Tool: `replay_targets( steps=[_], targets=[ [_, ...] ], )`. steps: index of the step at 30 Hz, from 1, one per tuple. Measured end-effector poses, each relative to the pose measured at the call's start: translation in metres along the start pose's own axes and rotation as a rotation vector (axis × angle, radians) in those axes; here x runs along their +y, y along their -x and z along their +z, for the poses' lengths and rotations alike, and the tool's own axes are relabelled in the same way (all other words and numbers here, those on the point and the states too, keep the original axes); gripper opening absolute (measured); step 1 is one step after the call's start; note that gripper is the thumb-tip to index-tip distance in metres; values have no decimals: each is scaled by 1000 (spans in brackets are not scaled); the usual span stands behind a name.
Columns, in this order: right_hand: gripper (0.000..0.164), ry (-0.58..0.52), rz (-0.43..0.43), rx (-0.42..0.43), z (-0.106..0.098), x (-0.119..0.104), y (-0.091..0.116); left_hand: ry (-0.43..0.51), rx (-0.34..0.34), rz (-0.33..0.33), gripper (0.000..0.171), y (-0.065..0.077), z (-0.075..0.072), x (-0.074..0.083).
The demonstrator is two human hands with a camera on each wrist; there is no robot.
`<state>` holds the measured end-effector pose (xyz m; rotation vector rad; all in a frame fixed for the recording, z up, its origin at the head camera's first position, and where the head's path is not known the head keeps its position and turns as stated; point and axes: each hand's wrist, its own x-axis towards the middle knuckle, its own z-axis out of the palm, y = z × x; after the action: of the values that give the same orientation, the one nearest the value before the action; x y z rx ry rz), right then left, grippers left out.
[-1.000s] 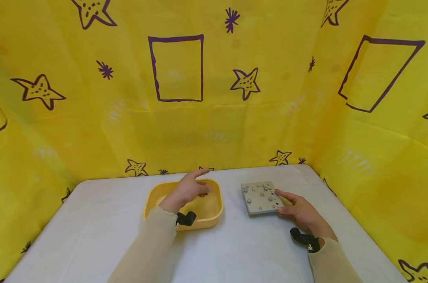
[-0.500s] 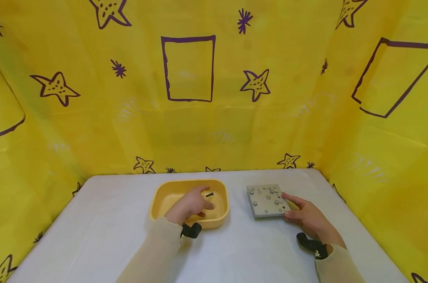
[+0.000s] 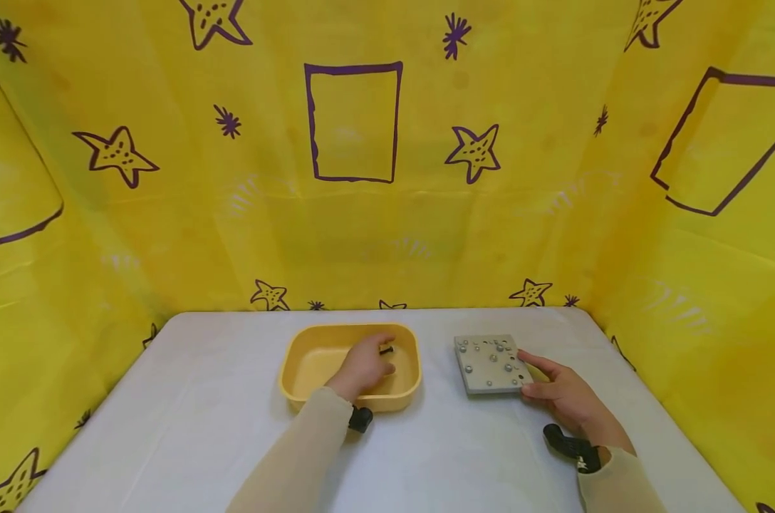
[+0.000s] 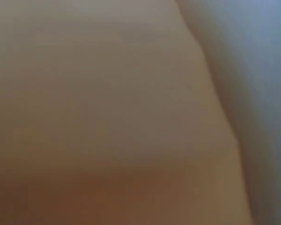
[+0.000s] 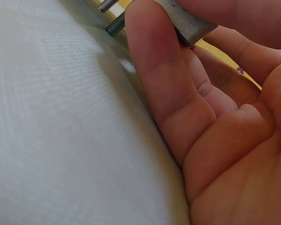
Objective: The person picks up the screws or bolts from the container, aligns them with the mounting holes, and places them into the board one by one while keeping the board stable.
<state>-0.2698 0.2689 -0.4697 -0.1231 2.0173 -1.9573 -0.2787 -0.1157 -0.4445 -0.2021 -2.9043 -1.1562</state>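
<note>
My left hand (image 3: 363, 367) reaches into the yellow tray (image 3: 286, 374). A small dark screw (image 3: 386, 350) lies in that tray, between its thumb and forefinger, which stand apart. My right hand (image 3: 563, 395) holds the right edge of a square grey plate (image 3: 480, 374) studded with several bolt heads and holes. In the right wrist view, fingers grip the plate's corner (image 5: 196, 26), and threaded bolt ends (image 5: 115, 25) stick out from its underside. The left wrist view is blurred and filled by skin.
Both the tray and plate are over a white-covered table (image 3: 439, 456). Yellow cloth walls (image 3: 355, 235) with purple stars and frames rise at the back and both sides. Black wrist mounts sit on both wrists.
My left hand has come down into the tray and turned toward the screw, with thumb and forefinger now either side of it. The right hand keeps its hold on the plate.
</note>
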Motion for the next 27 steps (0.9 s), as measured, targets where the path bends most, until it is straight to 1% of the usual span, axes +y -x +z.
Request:
replay_targets(
  steps=[3,8,10,12,14,17,22,27],
  targets=[
    [79,-14,0,1,0,-1,1,-66,-21,25,58,-3,1,-1],
    [81,-36,1,-14,0,0,1,-240,-55,83,56,-4,3,1],
    [81,-42,0,-18,0,0,1,-291,-59,97,53,-3,4,3],
    [82,-47,0,-20,-1,0,1,-325,-48,115,45,-2,4,5],
    [82,-51,-1,-20,-1,1,1,-351,-29,132,37,0,4,7],
    [81,-49,-2,-17,-2,1,1,-377,-10,140,29,0,4,8],
    [79,-21,3,-4,-2,2,1,-392,-14,125,25,0,6,7],
    [80,-14,3,-5,-2,2,0,-421,-7,149,22,0,6,6]
  ],
)
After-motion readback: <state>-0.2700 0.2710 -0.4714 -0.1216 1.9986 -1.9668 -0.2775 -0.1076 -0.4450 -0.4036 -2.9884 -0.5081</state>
